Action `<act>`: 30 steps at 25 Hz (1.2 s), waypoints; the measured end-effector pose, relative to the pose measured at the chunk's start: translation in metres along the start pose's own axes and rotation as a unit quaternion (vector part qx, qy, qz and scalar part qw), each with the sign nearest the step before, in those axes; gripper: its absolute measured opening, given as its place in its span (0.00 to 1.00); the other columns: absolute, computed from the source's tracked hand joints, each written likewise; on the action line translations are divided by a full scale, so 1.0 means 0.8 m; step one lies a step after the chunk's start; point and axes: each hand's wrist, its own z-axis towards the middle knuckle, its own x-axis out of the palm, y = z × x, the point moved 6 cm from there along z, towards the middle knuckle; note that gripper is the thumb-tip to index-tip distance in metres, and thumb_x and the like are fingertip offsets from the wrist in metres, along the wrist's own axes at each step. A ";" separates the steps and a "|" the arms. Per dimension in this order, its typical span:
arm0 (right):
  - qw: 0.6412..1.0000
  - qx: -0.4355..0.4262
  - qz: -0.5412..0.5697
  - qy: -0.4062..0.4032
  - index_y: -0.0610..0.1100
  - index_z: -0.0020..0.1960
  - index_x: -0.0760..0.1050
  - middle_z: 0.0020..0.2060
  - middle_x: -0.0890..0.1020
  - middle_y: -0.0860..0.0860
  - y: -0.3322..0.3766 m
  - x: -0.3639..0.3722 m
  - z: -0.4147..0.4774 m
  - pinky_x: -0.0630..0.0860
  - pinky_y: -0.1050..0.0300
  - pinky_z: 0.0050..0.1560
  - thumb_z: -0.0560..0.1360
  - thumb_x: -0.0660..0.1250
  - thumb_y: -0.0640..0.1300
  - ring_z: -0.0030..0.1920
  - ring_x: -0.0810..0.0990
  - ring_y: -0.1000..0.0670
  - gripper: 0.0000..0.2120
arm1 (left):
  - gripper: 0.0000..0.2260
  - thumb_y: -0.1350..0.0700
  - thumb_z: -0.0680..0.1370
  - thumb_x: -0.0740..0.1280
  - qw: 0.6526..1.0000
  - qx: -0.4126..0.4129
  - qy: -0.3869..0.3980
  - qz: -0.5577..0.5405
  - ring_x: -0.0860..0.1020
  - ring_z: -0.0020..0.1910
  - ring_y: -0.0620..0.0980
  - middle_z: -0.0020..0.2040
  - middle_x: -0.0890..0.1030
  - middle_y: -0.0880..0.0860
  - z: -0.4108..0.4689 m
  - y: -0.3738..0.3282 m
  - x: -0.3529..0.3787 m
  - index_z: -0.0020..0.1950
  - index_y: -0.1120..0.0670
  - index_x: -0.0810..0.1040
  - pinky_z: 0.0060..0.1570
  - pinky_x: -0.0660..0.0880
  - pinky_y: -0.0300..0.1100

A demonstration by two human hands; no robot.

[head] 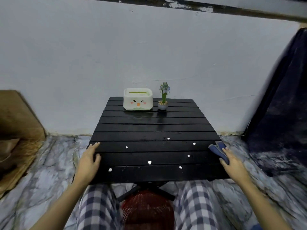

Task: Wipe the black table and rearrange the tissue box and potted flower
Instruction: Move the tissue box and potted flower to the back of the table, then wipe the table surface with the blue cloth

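Observation:
The black slatted table stands in front of me against the wall. A white tissue box with a cartoon face sits at its far edge, and a small potted flower stands just to its right. Several white specks dot the near slats. My left hand rests flat on the table's near left edge, fingers apart, holding nothing. My right hand lies at the near right edge, its fingers over a folded blue cloth that rests on the table.
A red mesh basket sits on the floor under the table between my knees. Dark fabric hangs at the right. A brown cardboard piece leans at the left. The floor is marbled stone.

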 end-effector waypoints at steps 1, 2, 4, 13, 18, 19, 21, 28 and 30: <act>1.000 0.023 0.001 -0.016 0.38 0.70 0.63 0.69 0.68 0.37 0.003 0.000 0.002 0.68 0.43 0.64 0.75 0.63 0.37 0.66 0.69 0.37 0.24 | 0.20 0.67 0.76 0.58 1.000 -0.018 0.002 0.000 0.63 0.72 0.60 0.69 0.69 0.64 -0.009 0.005 0.000 0.68 0.61 0.67 0.71 0.60 0.54; 0.998 0.048 -0.012 -0.029 0.37 0.69 0.63 0.67 0.70 0.36 0.008 0.000 0.003 0.70 0.43 0.60 0.75 0.63 0.37 0.63 0.71 0.35 0.23 | 0.20 0.66 0.77 0.57 0.999 -0.034 0.005 0.000 0.63 0.72 0.59 0.70 0.68 0.64 -0.016 0.008 0.000 0.69 0.61 0.66 0.71 0.60 0.53; 0.992 0.072 -0.074 -0.073 0.36 0.66 0.66 0.63 0.73 0.34 0.020 -0.001 0.006 0.72 0.42 0.56 0.75 0.63 0.39 0.59 0.73 0.34 0.20 | 0.20 0.65 0.78 0.56 0.999 -0.043 0.008 -0.004 0.63 0.72 0.59 0.70 0.68 0.63 -0.022 0.008 0.000 0.70 0.60 0.65 0.69 0.61 0.51; 0.995 -0.065 -0.067 -0.026 0.35 0.66 0.66 0.66 0.71 0.37 0.129 0.059 -0.015 0.70 0.46 0.60 0.78 0.59 0.43 0.63 0.73 0.37 0.19 | 0.17 0.61 0.78 0.55 0.997 -0.071 -0.014 -0.016 0.77 0.43 0.57 0.57 0.79 0.62 -0.015 0.016 0.006 0.66 0.55 0.72 0.38 0.69 0.46; 0.979 -0.200 0.001 0.035 0.38 0.69 0.65 0.69 0.68 0.41 0.214 0.110 -0.076 0.67 0.48 0.66 0.78 0.59 0.43 0.66 0.71 0.42 0.20 | 0.17 0.58 0.78 0.54 0.997 -0.075 -0.027 0.024 0.78 0.50 0.65 0.61 0.78 0.61 -0.018 0.020 0.010 0.65 0.53 0.73 0.47 0.75 0.56; 0.976 -0.213 0.012 0.051 0.39 0.69 0.64 0.69 0.68 0.41 0.227 0.117 -0.085 0.67 0.48 0.66 0.78 0.59 0.43 0.67 0.70 0.42 0.20 | 0.17 0.58 0.79 0.54 0.997 -0.073 -0.025 0.029 0.78 0.50 0.65 0.64 0.77 0.61 -0.019 0.018 0.011 0.65 0.53 0.72 0.48 0.75 0.56; 0.969 -0.231 0.030 0.082 0.40 0.69 0.64 0.70 0.68 0.42 0.249 0.127 -0.098 0.67 0.49 0.66 0.78 0.58 0.44 0.67 0.70 0.44 0.20 | 0.17 0.58 0.79 0.53 0.997 -0.071 -0.026 0.031 0.78 0.52 0.64 0.68 0.73 0.59 -0.020 0.016 0.010 0.65 0.53 0.72 0.50 0.76 0.56; 0.918 -0.304 0.106 0.230 0.39 0.64 0.70 0.49 0.78 0.49 0.296 0.149 -0.133 0.71 0.60 0.46 0.78 0.59 0.45 0.45 0.77 0.56 0.16 | 0.17 0.58 0.79 0.53 0.996 -0.077 -0.028 0.019 0.76 0.58 0.60 0.68 0.73 0.59 -0.022 0.014 0.010 0.65 0.53 0.72 0.53 0.75 0.54; 0.905 -0.321 0.121 0.254 0.40 0.56 0.74 0.40 0.76 0.57 0.296 0.147 -0.149 0.65 0.69 0.37 0.78 0.59 0.45 0.35 0.71 0.65 0.11 | 0.17 0.58 0.79 0.53 0.996 -0.079 -0.029 0.015 0.75 0.62 0.58 0.69 0.72 0.58 -0.022 0.016 0.010 0.65 0.53 0.72 0.56 0.74 0.55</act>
